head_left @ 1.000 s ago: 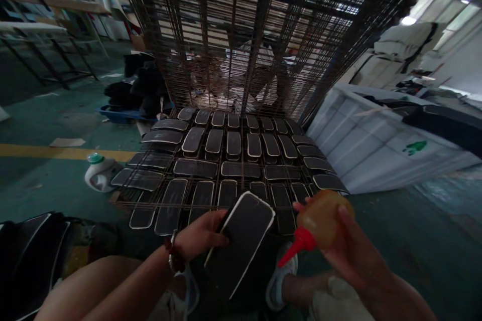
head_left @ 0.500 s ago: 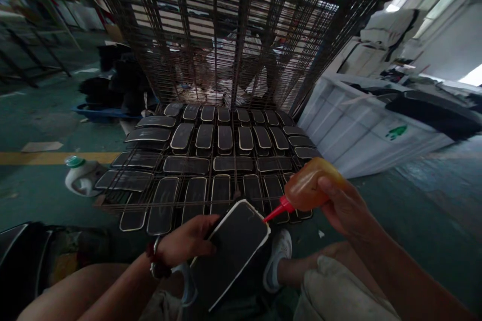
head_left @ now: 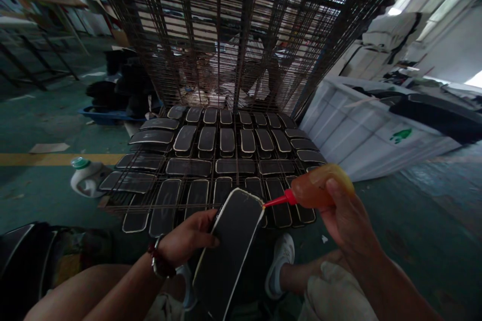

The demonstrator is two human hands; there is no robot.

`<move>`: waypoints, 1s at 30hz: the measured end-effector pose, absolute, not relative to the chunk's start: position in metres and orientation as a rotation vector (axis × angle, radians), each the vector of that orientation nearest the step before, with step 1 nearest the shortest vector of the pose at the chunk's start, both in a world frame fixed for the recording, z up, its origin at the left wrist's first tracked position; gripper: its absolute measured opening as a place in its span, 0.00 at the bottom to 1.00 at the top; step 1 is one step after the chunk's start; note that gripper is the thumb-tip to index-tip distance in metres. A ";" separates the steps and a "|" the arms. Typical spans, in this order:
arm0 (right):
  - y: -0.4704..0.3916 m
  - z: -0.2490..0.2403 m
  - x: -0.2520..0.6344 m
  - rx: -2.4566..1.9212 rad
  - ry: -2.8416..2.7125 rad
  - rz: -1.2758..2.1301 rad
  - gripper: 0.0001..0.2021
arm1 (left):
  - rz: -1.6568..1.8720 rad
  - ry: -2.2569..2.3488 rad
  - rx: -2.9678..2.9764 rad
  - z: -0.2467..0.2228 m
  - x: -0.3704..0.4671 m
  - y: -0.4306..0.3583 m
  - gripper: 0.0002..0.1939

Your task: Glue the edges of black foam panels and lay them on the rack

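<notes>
My left hand [head_left: 195, 235] grips the left edge of a dark, flat panel with rounded corners [head_left: 231, 246], thumb on top of its face. A pale bead runs along the panel's rim. In my right hand [head_left: 344, 215] is a squeeze bottle [head_left: 320, 185] of amber liquid, tilted on its side, with a red nozzle [head_left: 276, 200]. The nozzle's tip meets the panel's upper right corner. Beyond the panel, many similar dark panels [head_left: 227, 141] with pale rims lie in rows on a wire rack [head_left: 131, 204].
A tall stack of wire racks [head_left: 241, 25] leans behind the panels. To the right stands a white bin [head_left: 339, 125] with dark pieces in it. A white jug with a green cap [head_left: 86, 180] is on the floor at left, near a blue tray [head_left: 109, 118] of dark items.
The held panel has turned more upright and its top end has risen slightly. My right hand has shifted a little right, the bottle now lying closer to level, its tip still at the corner.
</notes>
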State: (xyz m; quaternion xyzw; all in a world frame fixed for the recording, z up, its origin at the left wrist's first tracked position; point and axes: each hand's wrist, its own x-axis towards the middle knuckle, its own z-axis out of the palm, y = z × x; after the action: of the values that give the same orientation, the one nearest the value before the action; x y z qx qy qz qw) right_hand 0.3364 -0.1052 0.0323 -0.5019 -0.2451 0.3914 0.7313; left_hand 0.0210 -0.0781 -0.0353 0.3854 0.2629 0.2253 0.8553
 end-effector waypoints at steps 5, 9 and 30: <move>-0.110 0.024 0.328 -1.091 -0.529 0.858 0.25 | 0.500 0.605 0.750 -0.031 0.023 -0.078 0.22; -0.117 0.013 0.321 -1.083 -0.549 0.869 0.24 | 0.516 0.632 0.719 -0.028 0.023 -0.076 0.25; -0.162 -0.003 0.289 -1.006 -0.847 1.001 0.24 | 0.634 0.721 0.577 -0.032 0.021 -0.066 0.20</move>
State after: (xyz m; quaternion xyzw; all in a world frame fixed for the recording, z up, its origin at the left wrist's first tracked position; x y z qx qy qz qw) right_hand 0.2894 -0.1622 -0.0031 -0.4478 -0.3770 0.4453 0.6775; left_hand 0.0205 -0.0659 -0.0319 0.2737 0.3418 0.3007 0.8473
